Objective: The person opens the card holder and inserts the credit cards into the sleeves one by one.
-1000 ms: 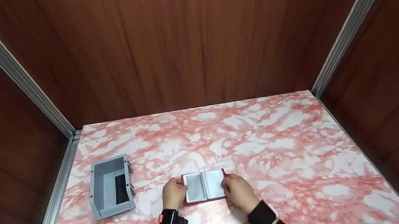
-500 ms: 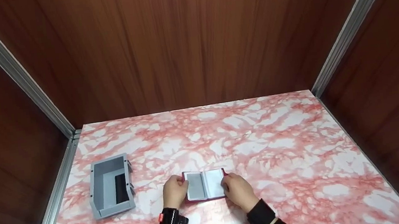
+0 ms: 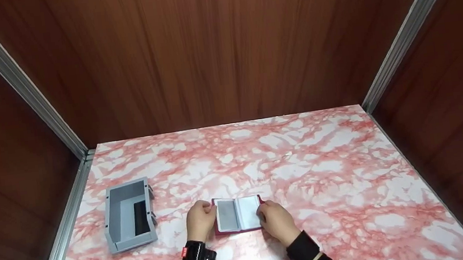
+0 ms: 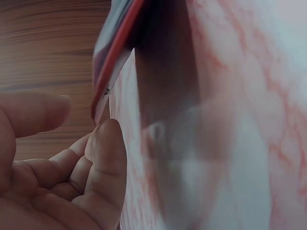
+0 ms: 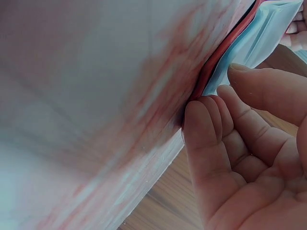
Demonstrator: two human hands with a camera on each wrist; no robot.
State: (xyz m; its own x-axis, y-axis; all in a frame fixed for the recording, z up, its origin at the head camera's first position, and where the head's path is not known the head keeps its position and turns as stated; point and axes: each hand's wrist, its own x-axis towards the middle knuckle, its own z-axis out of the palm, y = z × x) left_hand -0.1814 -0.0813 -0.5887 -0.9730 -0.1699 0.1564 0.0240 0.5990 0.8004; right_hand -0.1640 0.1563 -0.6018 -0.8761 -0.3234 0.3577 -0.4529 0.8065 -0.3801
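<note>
A card holder (image 3: 249, 212) with a red cover and clear plastic sleeves lies spread open before me in the head view. My right hand (image 3: 277, 222) pinches its right edge, the thumb (image 5: 268, 88) over the sleeves and the fingers at the red cover (image 5: 225, 45). At the left edge is my left hand (image 3: 201, 223). In the left wrist view its bent fingers (image 4: 103, 158) meet the edge of the cover (image 4: 112, 62), while the thumb (image 4: 41, 112) stands apart from it. That side of the cover is raised off the table.
A grey plastic bin (image 3: 133, 243) stands to the left, with a flat black object (image 3: 140, 217) inside. The table (image 3: 305, 156) has a red and white marbled top. Brown wood-grain panels (image 3: 213, 52) enclose the back and both sides.
My left hand first shifts slightly up with the holder's left side, then draws a little left, its thumb off the sleeves. The right hand stays in place.
</note>
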